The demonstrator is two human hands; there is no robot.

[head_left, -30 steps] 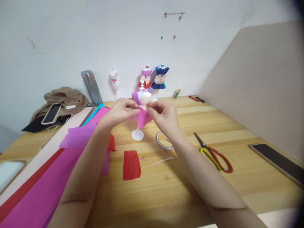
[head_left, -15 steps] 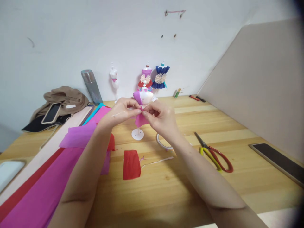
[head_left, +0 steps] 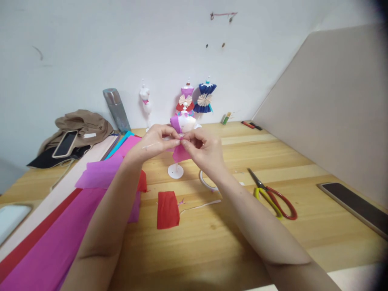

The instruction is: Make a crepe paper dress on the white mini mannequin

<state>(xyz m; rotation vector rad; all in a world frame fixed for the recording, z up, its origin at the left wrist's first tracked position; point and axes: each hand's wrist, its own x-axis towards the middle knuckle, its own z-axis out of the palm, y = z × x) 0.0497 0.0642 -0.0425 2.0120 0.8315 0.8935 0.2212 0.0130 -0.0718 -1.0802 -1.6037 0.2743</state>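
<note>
"What is in your grip?"

"Pink paper (head_left: 179, 155). My left hand (head_left: 153, 144) and my right hand (head_left: 208, 153) both pinch it narrowly between thumb and forefinger, the tips meeting at its upper edge."

"And where is that paper?"

"At the waist of the small white mannequin (head_left: 187, 123), hanging down below my fingertips. The mannequin stands upright on its round base (head_left: 176, 171) on the table (head_left: 212, 250), with purple paper over one side of its chest. My fingers hide the waist, so I cannot tell whether the pink piece is fastened there."

"What lies close to you?"

"A red paper piece (head_left: 168, 210) is nearer me than the base, with a thin white strip (head_left: 201, 206) just beside it. A white ring (head_left: 203, 182) is partly hidden by my right forearm, and the scissors (head_left: 264, 192) lie to the right of it, blades apart by a little."

"Anything on your left?"

"Long coloured sheets (head_left: 57, 238), magenta, red and pale pink among them, partly under my left forearm."

"And by the wall?"

"A grey bottle (head_left: 117, 111), a mostly white form (head_left: 145, 101), a purple-and-red dressed form (head_left: 187, 92) and a navy dressed form (head_left: 206, 91)."
</note>
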